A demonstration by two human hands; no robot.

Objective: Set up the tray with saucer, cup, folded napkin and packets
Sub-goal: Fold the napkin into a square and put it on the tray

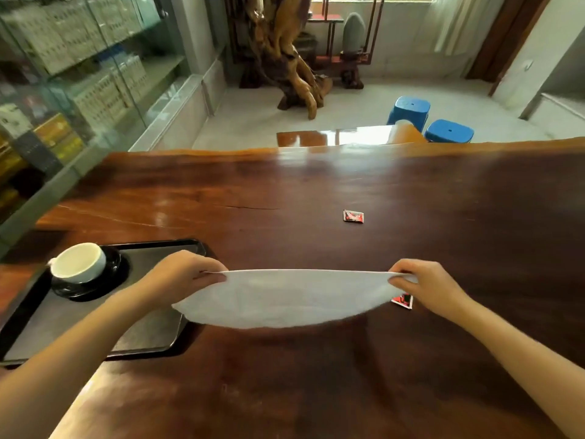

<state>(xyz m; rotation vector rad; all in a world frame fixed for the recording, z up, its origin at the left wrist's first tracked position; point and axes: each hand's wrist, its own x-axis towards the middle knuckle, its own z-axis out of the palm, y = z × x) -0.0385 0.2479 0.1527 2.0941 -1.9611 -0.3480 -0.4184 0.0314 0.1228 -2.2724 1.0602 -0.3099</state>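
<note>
A white napkin [285,299] is stretched flat between my hands, a little above the wooden table. My left hand [186,274] pinches its left corner and my right hand [427,286] pinches its right corner. To the left lies a dark tray [152,327] with a black saucer [110,280] on its far left part. A white cup [79,263] stands on that saucer. One red and black packet [353,216] lies on the table farther out. A second packet [402,301] peeks out under the napkin's right end.
The dark wooden table [316,375] fills the near view, its far edge running across the middle. Beyond it are two blue stools [411,110], a carved wooden root sculpture [291,58] and glass cabinets [79,74] along the left.
</note>
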